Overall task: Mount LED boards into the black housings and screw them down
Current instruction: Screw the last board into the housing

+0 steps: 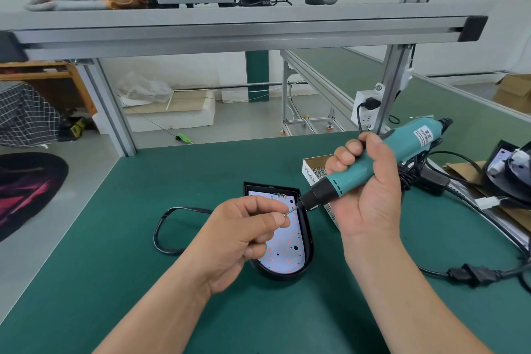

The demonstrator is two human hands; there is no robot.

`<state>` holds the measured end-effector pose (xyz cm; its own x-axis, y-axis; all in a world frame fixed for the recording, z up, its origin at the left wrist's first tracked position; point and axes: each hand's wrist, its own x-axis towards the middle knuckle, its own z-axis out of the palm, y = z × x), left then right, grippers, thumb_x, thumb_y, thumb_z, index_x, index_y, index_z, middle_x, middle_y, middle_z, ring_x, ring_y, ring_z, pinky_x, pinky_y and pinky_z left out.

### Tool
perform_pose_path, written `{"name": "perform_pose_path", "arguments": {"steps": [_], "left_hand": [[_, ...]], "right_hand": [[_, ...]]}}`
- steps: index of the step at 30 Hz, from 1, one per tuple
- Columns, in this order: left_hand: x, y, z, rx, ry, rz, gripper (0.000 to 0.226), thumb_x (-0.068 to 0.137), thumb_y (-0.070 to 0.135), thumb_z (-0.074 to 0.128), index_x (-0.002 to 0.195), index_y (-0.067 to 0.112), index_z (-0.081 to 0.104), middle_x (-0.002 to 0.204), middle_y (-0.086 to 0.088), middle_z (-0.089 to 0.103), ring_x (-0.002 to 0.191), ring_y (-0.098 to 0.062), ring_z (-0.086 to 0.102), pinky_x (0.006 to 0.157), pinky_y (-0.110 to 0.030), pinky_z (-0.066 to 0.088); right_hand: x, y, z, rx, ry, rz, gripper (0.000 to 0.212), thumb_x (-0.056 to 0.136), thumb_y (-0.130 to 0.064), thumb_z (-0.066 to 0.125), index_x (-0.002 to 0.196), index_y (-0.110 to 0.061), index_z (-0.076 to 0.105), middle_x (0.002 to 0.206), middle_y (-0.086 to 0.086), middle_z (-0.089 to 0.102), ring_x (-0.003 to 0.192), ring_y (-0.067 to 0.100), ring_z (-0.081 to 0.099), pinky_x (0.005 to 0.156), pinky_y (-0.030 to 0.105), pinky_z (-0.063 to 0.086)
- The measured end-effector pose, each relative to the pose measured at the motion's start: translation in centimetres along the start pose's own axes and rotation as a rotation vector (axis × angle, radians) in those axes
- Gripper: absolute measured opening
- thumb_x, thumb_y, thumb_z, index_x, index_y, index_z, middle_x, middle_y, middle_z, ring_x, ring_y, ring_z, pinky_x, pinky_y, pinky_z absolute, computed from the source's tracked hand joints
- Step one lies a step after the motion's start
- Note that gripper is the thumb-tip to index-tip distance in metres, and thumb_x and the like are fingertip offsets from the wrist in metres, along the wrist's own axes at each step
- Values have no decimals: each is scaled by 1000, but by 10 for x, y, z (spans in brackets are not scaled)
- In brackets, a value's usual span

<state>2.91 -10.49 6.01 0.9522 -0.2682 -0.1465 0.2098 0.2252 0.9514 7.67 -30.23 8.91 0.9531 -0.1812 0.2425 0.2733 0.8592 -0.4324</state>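
A black housing lies on the green table, its rounded end toward me. Inside it sits a white LED board dotted with small red LEDs. My left hand hovers over the housing and pinches a small screw between thumb and forefinger. My right hand grips a teal electric screwdriver, tilted down to the left. Its bit tip touches the screw just above the board.
An open cardboard box of screws stands behind the screwdriver. The housing's black cable loops to the left. Power cords and a plug trail at right, beside another black housing on cardboard. An aluminium shelf rail spans overhead.
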Motion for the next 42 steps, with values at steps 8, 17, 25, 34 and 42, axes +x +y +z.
{"name": "perform_pose_path", "arguments": {"steps": [8, 17, 25, 34, 42], "left_hand": [[0, -4, 1, 184, 103, 105, 16, 76, 20, 83, 92, 16, 84, 70, 3, 62, 54, -13, 35, 48, -19, 31], [1, -5, -3, 344, 147, 141, 29, 71, 41, 83, 97, 29, 84, 83, 0, 73, 57, -16, 35, 51, -20, 36], [1, -5, -4, 356, 113, 143, 24, 79, 41, 77, 100, 33, 84, 96, -2, 81, 56, -15, 32, 50, -19, 36], [0, -3, -3, 362, 131, 141, 18, 85, 38, 71, 97, 34, 83, 91, 1, 81, 57, -16, 33, 51, -21, 35], [10, 4, -17, 156, 374, 159, 21, 105, 1, 50, 101, 7, 70, 79, -2, 71, 55, -11, 40, 43, -20, 29]], "right_hand": [[-5, 3, 3, -73, -18, -30, 8, 102, -22, 63, 96, -17, 60, 82, -2, 56, 68, 12, 54, 67, 25, 50], [-4, 10, -5, -12, 141, 12, 13, 101, -25, 68, 95, -16, 61, 81, 1, 58, 67, 13, 55, 65, 25, 51], [0, 11, -10, 5, 181, 26, 12, 98, -22, 69, 92, -15, 61, 77, 1, 58, 64, 13, 54, 61, 24, 49], [0, 11, -10, 33, 180, 37, 13, 97, -22, 70, 92, -14, 61, 77, 1, 57, 63, 12, 53, 59, 24, 49], [2, 9, -15, -16, 147, 38, 10, 98, -18, 68, 93, -15, 60, 76, 1, 56, 62, 12, 51, 58, 23, 47]]}}
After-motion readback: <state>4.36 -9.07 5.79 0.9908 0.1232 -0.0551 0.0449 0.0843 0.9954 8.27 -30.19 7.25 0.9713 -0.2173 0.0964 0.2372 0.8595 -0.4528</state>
